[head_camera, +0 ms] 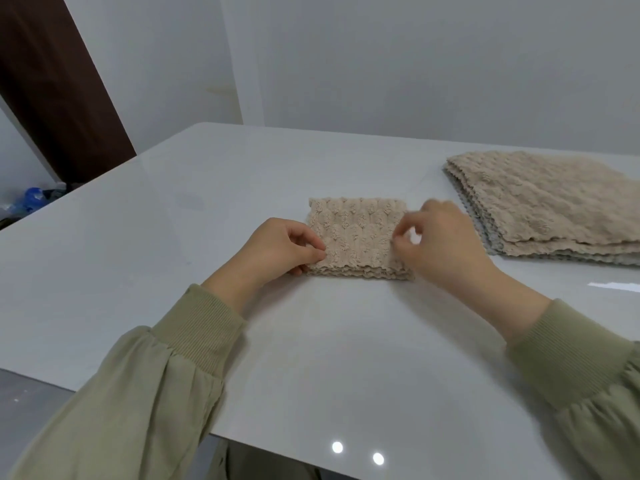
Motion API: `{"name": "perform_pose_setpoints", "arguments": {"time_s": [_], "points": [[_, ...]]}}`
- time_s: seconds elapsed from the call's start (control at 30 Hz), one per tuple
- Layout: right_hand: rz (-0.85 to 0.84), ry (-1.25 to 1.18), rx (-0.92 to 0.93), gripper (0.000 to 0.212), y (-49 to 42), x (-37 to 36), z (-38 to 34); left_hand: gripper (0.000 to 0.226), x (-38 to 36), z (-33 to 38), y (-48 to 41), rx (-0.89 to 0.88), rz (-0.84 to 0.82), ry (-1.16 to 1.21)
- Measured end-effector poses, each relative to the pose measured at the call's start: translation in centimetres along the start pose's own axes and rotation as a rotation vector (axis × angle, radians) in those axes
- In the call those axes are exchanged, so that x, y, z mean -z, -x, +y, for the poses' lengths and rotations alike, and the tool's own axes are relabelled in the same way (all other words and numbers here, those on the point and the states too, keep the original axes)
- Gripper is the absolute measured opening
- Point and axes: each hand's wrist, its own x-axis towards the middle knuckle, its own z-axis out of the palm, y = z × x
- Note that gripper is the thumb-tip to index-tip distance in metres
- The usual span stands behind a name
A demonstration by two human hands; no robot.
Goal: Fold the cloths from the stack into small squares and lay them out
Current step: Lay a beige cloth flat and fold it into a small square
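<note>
A beige, bumpy cloth folded into a small square (356, 233) lies in the middle of the white table (173, 271). My left hand (277, 247) pinches its near left corner between thumb and fingers. My right hand (440, 240) is at the right edge of the cloth, blurred, with fingers curled and thumb close to the fingertips; whether it grips the fabric is unclear. A stack of several unfolded beige cloths (550, 206) lies flat at the right of the table.
The table's left edge runs diagonally, with a dark brown door (52, 81) and blue items on the floor (33, 197) beyond it. A white wall stands behind the table. Bare tabletop lies left of the folded cloth and in front of it.
</note>
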Motion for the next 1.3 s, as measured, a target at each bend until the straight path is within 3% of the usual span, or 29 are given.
{"name": "perform_pose_setpoints", "arguments": {"time_s": [0.07, 0.13, 0.27, 0.37, 0.53, 0.7, 0.97, 1.1, 1.2, 1.3], "points": [[0.116, -0.062, 0.055, 0.023, -1.5, 0.6, -1.3, 0.008, -0.1, -0.1, 0.0, -0.003, -0.016, -0.005], [0.126, -0.170, 0.093, 0.034, -2.7, 0.1, -2.5, 0.009, -0.4, -0.2, 0.0, -0.003, -0.030, -0.009], [-0.223, 0.137, 0.105, 0.052, -3.4, -4.8, -2.2, 0.009, -0.2, -0.2, 0.1, 0.014, -0.077, 0.007], [-0.285, 0.168, 0.090, 0.058, -3.5, -6.3, -1.2, 0.004, 0.4, 0.3, -0.2, 0.101, -0.108, 0.167], [-0.253, 0.173, 0.106, 0.060, -3.4, -6.3, -1.3, 0.016, -0.4, 0.9, -3.8, 0.167, 0.133, 0.260], [-0.258, 0.180, 0.098, 0.061, -3.2, -6.1, -1.4, 0.030, -2.4, 1.0, -7.9, 0.150, 0.328, 0.171], [-0.307, 0.161, 0.019, 0.064, -3.3, -6.1, -1.5, 0.020, -3.7, -0.6, -8.0, -0.041, 0.451, -0.208], [-0.099, -0.151, -0.021, 0.051, -2.6, -4.7, -1.1, 0.030, -3.0, -0.2, -6.5, -0.224, 0.479, -0.344], [0.023, -0.167, -0.028, 0.047, -2.4, -3.8, -0.5, 0.036, -2.8, 0.8, -4.7, -0.454, 0.346, -0.473], [-0.124, -0.010, 0.036, 0.048, -2.4, -4.5, -0.3, 0.047, -4.0, 0.6, -3.9, -0.400, 0.025, -0.738]]}}
